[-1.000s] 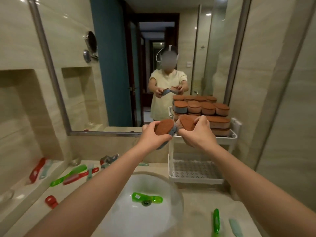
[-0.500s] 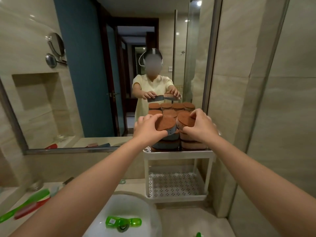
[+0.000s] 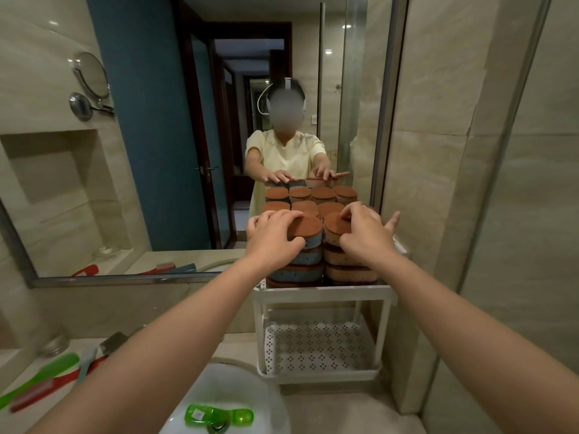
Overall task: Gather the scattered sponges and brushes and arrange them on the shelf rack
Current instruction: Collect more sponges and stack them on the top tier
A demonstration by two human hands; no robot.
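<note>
1. The left hand (image 3: 275, 239) is laid over a blue-grey sponge (image 3: 310, 230) with a brown top. The fingers are bent over the top and the thumb is pressed against the near side, so the sponge is held between them.
2. The right hand (image 3: 363, 239) is set on a tan sponge (image 3: 333, 227) that is also brown on top. The fingertips are curled onto the top and the thumb is put against the near side. The little finger is stuck out to the right.
3. Each sponge is placed on top of its own stack of sponges. The two are just beside each other, blue-grey on the left and tan on the right.
4. The stacks are kept on the top level of the white shelf rack (image 3: 326, 294), which is stood right against the mirror (image 3: 156, 151). More brown-topped sponges are seen behind. Which are real and which are only in the mirror cannot be told.
5. The bottom level of the rack is made with lots of little holes.
6. A short green brush (image 3: 219, 415) is left down in the sink (image 3: 261, 393), by the drain.
7. A long green brush (image 3: 44, 375) and a red brush (image 3: 37, 394) are laid side by side on the counter (image 3: 344, 411), far to the left and well apart from the rack.
</note>
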